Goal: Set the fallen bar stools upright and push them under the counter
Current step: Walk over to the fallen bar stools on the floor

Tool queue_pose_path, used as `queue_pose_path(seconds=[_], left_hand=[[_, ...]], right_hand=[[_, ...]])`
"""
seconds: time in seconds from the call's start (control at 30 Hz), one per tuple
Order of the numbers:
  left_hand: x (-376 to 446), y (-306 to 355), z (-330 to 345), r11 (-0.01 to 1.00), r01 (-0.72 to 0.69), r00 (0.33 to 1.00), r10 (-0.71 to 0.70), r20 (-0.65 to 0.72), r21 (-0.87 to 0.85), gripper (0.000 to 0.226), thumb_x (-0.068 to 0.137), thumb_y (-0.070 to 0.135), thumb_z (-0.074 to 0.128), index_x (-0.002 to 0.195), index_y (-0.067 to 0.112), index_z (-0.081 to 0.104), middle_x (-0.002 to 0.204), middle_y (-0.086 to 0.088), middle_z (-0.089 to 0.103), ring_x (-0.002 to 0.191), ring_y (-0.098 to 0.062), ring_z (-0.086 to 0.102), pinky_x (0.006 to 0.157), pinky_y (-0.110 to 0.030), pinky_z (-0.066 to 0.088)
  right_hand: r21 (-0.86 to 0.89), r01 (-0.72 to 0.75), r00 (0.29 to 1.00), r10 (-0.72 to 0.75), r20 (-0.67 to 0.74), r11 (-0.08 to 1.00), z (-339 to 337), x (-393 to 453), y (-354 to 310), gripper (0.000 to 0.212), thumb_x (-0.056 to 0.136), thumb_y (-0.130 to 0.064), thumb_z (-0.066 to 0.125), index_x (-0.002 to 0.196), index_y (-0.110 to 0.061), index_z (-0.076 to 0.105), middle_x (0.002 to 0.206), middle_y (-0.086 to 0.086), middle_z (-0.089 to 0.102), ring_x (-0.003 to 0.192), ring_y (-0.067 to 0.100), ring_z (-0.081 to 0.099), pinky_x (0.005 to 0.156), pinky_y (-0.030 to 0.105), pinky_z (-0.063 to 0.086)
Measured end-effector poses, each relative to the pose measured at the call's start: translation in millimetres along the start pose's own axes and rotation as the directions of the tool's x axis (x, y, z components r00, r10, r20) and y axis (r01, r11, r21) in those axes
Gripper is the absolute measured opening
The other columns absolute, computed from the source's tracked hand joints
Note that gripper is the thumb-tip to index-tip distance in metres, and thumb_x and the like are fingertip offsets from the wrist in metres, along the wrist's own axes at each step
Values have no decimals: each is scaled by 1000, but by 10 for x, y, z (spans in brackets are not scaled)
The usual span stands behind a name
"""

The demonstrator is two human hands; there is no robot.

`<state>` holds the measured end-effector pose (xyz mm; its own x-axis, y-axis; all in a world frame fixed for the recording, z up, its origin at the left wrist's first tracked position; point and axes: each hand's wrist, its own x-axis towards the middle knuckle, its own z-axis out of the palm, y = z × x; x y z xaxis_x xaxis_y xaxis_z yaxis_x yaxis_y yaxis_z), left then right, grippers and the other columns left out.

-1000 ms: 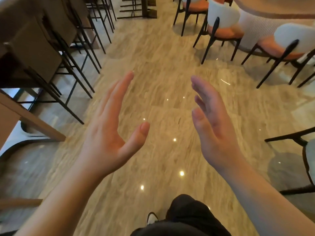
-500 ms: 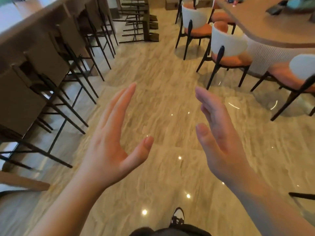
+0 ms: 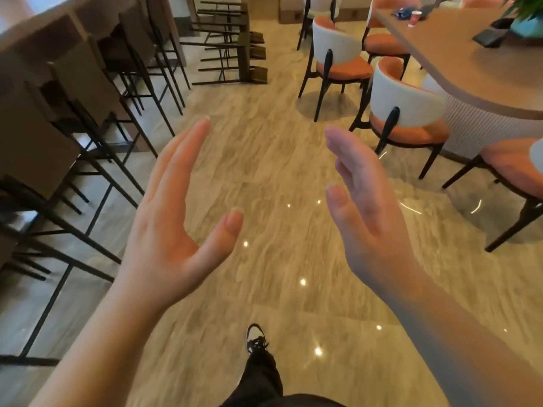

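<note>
Far ahead on the floor, fallen bar stools (image 3: 235,45) are seen lying on their sides, legs pointing left toward the worktop (image 3: 44,22). Left hand (image 3: 164,230) and right hand (image 3: 367,218) are held wide, empty; left judged nearer.

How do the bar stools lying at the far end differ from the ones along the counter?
The fallen stools lie on their sides in the open aisle, legs horizontal; the counter stools stand upright, tucked against the counter. Both have thin black frames and brown seats.
</note>
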<state>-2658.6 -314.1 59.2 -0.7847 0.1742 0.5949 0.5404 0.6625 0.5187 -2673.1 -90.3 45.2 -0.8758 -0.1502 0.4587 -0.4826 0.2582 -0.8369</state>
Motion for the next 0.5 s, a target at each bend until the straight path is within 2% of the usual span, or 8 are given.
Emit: queue_pose_path(seconds=[0.17, 0.3, 0.4, 0.5], left_hand=[[909, -880, 150, 998, 47, 997, -44, 57, -48, 86, 94, 69, 38, 155, 9, 30, 158, -3, 36, 146, -10, 33, 115, -38, 36], [1648, -1427, 268, 993, 78, 997, -77, 25, -87, 84, 94, 70, 37, 156, 14, 30, 159, 4, 36, 146, -9, 34, 115, -39, 37], [2114, -1801, 410, 994, 68, 998, -67, 15, -87, 83, 95, 67, 38, 156, 11, 29, 159, 2, 35, 147, -10, 32, 117, -39, 34], [2586, -2183, 638, 993, 93, 995, -91, 28, -74, 84, 95, 68, 36, 155, 9, 29, 159, -1, 36, 147, -11, 31, 116, -46, 35]], right_hand=[[28, -29, 1000, 30, -7, 999, 319, 1126, 446, 56, 100, -39, 44, 152, -19, 33, 156, -10, 37, 146, 5, 30, 115, 24, 28], [33, -37, 999, 38, -36, 999, 446, 1937, 785, 57, 100, -39, 43, 152, -16, 33, 156, -9, 36, 146, 5, 30, 115, 22, 27], [32, -43, 998, 44, -40, 999, 482, 2480, 1099, 58, 100, -39, 42, 152, -16, 32, 157, -8, 36, 146, 5, 30, 116, 24, 27], [26, -39, 998, 40, -42, 999, 477, 3019, 1475, 58, 100, -38, 41, 151, -12, 32, 156, -4, 37, 146, 8, 31, 117, 29, 28]])
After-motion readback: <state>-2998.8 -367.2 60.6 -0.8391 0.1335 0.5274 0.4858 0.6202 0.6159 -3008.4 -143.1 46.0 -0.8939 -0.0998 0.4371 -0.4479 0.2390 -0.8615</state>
